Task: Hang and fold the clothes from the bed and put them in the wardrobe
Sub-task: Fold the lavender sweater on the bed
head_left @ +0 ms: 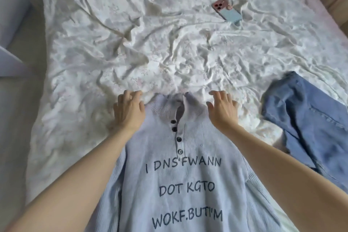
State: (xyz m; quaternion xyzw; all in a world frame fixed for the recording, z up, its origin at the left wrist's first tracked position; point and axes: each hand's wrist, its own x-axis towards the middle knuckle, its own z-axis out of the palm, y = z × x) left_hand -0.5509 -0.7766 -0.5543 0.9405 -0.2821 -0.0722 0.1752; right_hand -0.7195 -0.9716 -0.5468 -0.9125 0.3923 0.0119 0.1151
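Sweater: my pale blue knit sweater [180, 184] lies face up on the bed, filling the lower centre of the frame, collar pointing away from me. Dark printed letters run across its chest in three lines, and a short placket with four dark buttons sits below the collar.
Left hand: my left hand [130, 111] rests palm down on the sweater's shoulder, left of the collar. Its fingers [131, 94] are loosely spread and slightly bent, their tips reaching onto the sheet just past the knit edge; they pinch nothing.
Right hand: my right hand [223, 109] rests palm down on the other shoulder, right of the collar. Its fingers [219, 94] are likewise spread and a little bent, tips at the sweater's upper edge, holding nothing.
Jeans: a pair of blue jeans [308, 128] lies crumpled at the right edge of the frame, just beside my right forearm, apart from the sweater.
Bed: the white, heavily wrinkled sheet [150, 43] covers the bed [37, 137] across the middle and top of the frame.
Phone: a phone [227, 11] lies back up in the upper right of the frame, well apart from the clothes.
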